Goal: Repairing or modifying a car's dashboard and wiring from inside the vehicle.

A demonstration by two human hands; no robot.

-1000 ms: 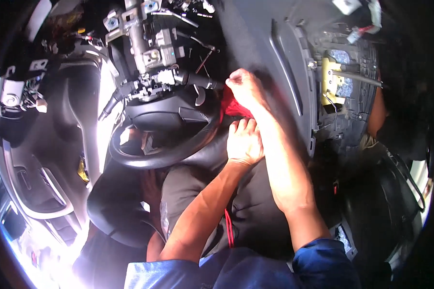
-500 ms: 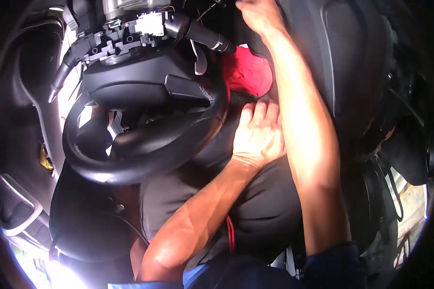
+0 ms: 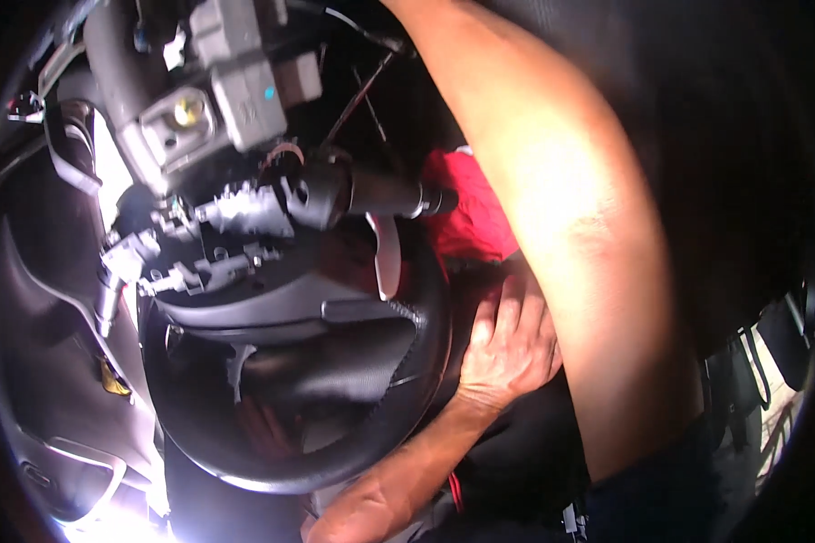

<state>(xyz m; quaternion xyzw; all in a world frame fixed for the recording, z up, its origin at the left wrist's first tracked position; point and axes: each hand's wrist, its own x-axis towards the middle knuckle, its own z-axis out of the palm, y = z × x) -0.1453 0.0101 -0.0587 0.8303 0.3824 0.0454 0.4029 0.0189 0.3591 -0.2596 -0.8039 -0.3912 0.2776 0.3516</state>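
My left hand (image 3: 512, 348) lies palm down on dark material to the right of the steering wheel (image 3: 290, 480), fingers stretched forward and nothing seen in them. Its fingertips stop just short of a bunched red cloth (image 3: 471, 208). My right arm (image 3: 552, 217) reaches far forward past that cloth and covers its right side. The right hand is beyond the top edge, out of sight. A black column stalk (image 3: 389, 195) points toward the cloth. Behind the wheel, the steering column is uncovered, with its switch assembly (image 3: 244, 213) showing.
A grey metal and plastic housing (image 3: 244, 100) sits ahead of the column, with thin wires (image 3: 358, 100) hanging to its right. The car door (image 3: 54, 362) stands along the left side. A silver paddle (image 3: 387, 258) sticks up behind the wheel.
My view has shifted forward and closer, so the wheel sits lower in the picture. My right hand has gone out past the top edge. The left hand stays by the red cloth.
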